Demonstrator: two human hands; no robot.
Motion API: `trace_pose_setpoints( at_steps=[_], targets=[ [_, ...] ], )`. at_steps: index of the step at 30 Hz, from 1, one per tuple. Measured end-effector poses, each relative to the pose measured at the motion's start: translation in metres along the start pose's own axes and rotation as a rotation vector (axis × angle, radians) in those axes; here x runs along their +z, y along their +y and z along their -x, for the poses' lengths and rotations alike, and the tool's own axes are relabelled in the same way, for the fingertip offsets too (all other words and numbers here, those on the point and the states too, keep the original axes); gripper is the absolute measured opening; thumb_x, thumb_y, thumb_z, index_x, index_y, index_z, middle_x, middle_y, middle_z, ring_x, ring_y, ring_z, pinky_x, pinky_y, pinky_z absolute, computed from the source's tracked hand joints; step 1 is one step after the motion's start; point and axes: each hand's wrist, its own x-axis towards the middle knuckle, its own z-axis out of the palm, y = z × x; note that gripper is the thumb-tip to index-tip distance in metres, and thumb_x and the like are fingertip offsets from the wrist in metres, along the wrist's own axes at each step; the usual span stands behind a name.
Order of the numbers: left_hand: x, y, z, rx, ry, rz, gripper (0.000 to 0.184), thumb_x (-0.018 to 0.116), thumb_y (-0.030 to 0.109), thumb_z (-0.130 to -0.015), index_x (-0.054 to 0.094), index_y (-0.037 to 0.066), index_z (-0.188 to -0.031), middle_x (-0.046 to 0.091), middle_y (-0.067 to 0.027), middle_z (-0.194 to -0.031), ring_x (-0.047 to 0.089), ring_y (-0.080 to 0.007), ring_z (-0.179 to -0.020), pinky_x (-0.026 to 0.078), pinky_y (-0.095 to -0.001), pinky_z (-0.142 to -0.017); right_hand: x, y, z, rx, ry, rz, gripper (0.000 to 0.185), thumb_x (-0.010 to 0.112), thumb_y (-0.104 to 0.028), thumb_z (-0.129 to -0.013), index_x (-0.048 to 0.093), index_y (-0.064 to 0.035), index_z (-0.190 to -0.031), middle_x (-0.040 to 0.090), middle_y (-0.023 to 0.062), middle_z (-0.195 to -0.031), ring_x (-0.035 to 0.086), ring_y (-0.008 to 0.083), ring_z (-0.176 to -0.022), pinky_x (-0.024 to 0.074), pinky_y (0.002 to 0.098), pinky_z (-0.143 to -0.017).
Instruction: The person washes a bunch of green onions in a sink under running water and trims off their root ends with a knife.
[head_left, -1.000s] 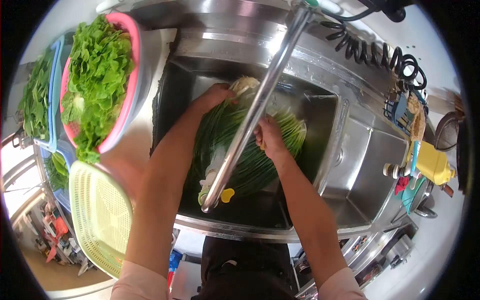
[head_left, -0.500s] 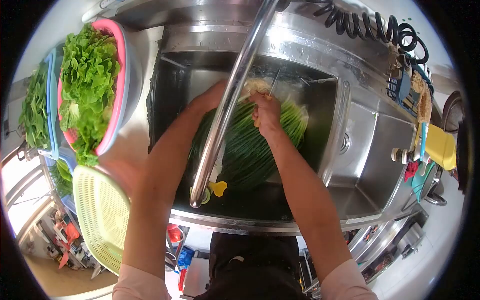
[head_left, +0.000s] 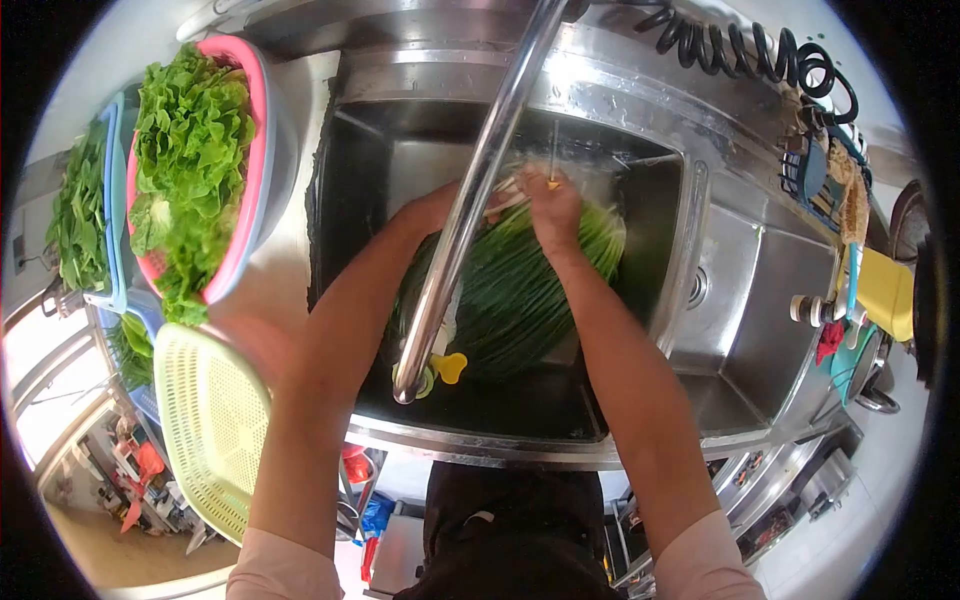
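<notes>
A large heap of scallions (head_left: 510,290) lies in the dark sink basin (head_left: 500,415), with green tops towards me and pale root ends at the far side. My left hand (head_left: 450,205), partly hidden behind the tap pipe (head_left: 445,290), is closed around some white scallion ends. Close beside it, my right hand (head_left: 556,212) is closed on a small knife (head_left: 554,184). Its yellow handle shows at the fist and the thin blade points away from me. The right fingers are slightly blurred.
Lettuce (head_left: 190,150) fills a pink basin (head_left: 262,120) at left, beside a blue crate (head_left: 115,200) of leafy greens. A pale green basket (head_left: 205,430) sits nearer. At right are a second sink basin (head_left: 755,300) and a coiled black hose (head_left: 730,50).
My right hand has turned slightly, and the knife blade now points more straight away from me. Both hands stay at the scallion root ends. The whole view has shifted a little.
</notes>
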Motion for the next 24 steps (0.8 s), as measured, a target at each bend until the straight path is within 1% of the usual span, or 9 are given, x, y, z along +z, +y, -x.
trace_pose_setpoints(
  at_steps=[3, 6, 8, 9, 12, 15, 18, 21, 24],
  targets=[
    [0.000, -0.011, -0.007, 0.038, 0.056, -0.008, 0.052, 0.052, 0.049, -0.101, 0.059, 0.005, -0.129, 0.067, -0.0068, -0.093, 0.058, -0.0150, -0.083, 0.051, -0.0351, -0.076, -0.020, -0.035, 0.013, 0.209, 0.079, -0.073, 0.037, 0.069, -0.035, -0.093, 0.063, 0.0006, -0.101, 0.064, 0.0103, -0.076, 0.058, 0.0165, -0.066, 0.0502, 0.0376, -0.067],
    [-0.001, 0.006, 0.003, 0.084, 0.108, -0.089, 0.053, 0.051, 0.049, -0.102, 0.058, 0.006, -0.132, 0.066, -0.0069, -0.095, 0.058, -0.0160, -0.085, 0.051, -0.0354, -0.078, -0.032, -0.053, 0.037, 0.030, 0.139, 0.295, 0.037, 0.067, -0.031, -0.094, 0.059, -0.0014, -0.115, 0.066, 0.0145, -0.083, 0.064, 0.0237, -0.070, 0.0505, 0.0425, -0.072],
    [-0.007, 0.011, 0.002, 0.043, 0.078, -0.184, 0.054, 0.050, 0.050, -0.102, 0.057, 0.007, -0.135, 0.066, -0.0069, -0.098, 0.058, -0.0166, -0.086, 0.051, -0.0354, -0.080, -0.036, -0.059, 0.062, 0.047, 0.024, 0.375, 0.038, 0.064, -0.028, -0.095, 0.055, -0.0025, -0.121, 0.067, 0.0170, -0.086, 0.065, 0.0300, -0.074, 0.0499, 0.0470, -0.073],
    [-0.007, 0.011, 0.002, 0.062, 0.083, -0.160, 0.051, 0.051, 0.048, -0.102, 0.058, 0.006, -0.131, 0.066, -0.0066, -0.097, 0.058, -0.0165, -0.086, 0.050, -0.0351, -0.080, -0.035, -0.062, 0.070, 0.055, -0.034, 0.415, 0.039, 0.063, -0.027, -0.095, 0.053, -0.0030, -0.124, 0.067, 0.0183, -0.087, 0.066, 0.0332, -0.076, 0.0496, 0.0492, -0.074],
    [-0.008, 0.007, 0.002, 0.119, 0.096, -0.098, 0.043, 0.054, 0.041, -0.102, 0.060, 0.003, -0.121, 0.064, -0.0058, -0.095, 0.057, -0.0165, -0.086, 0.050, -0.0340, -0.080, -0.025, -0.066, 0.078, 0.025, -0.170, 0.465, 0.037, 0.059, -0.033, -0.099, 0.057, -0.0026, -0.119, 0.067, 0.0165, -0.093, 0.065, 0.0322, -0.083, 0.0483, 0.0449, -0.074],
    [-0.010, 0.001, 0.001, 0.185, 0.046, -0.029, 0.034, 0.055, 0.034, -0.102, 0.060, 0.002, -0.112, 0.061, -0.0047, -0.090, 0.056, -0.0160, -0.083, 0.049, -0.0331, -0.076, -0.021, -0.081, 0.072, 0.041, -0.341, 0.454, 0.042, 0.051, -0.038, -0.102, 0.053, -0.0037, -0.125, 0.066, 0.0204, -0.087, 0.065, 0.0407, -0.077, 0.0497, 0.0535, -0.071],
    [-0.008, 0.016, 0.011, 0.111, 0.081, -0.020, 0.029, 0.054, 0.030, -0.103, 0.060, 0.003, -0.109, 0.060, -0.0032, -0.087, 0.054, -0.0149, -0.080, 0.048, -0.0322, -0.073, -0.019, -0.074, 0.066, 0.051, -0.354, 0.455, 0.048, 0.045, -0.046, -0.103, 0.055, -0.0042, -0.124, 0.066, 0.0192, -0.087, 0.065, 0.0404, -0.075, 0.0489, 0.0544, -0.067],
    [-0.005, 0.010, 0.010, 0.147, 0.095, 0.083, 0.027, 0.053, 0.029, -0.103, 0.060, 0.004, -0.106, 0.058, -0.0012, -0.085, 0.053, -0.0136, -0.077, 0.046, -0.0314, -0.071, -0.018, -0.071, 0.062, 0.073, -0.372, 0.461, 0.053, 0.041, -0.052, -0.103, 0.056, -0.0060, -0.124, 0.067, 0.0179, -0.087, 0.065, 0.0400, -0.072, 0.0485, 0.0545, -0.064],
    [-0.003, -0.009, -0.002, 0.176, 0.178, -0.100, 0.028, 0.052, 0.030, -0.103, 0.058, 0.003, -0.107, 0.058, -0.0045, -0.083, 0.052, -0.0160, -0.075, 0.047, -0.0333, -0.073, -0.020, -0.070, 0.058, 0.127, -0.397, 0.444, 0.054, 0.041, -0.054, -0.102, 0.057, -0.0070, -0.122, 0.067, 0.0206, -0.090, 0.066, 0.0403, -0.078, 0.0489, 0.0545, -0.068]
  ],
)
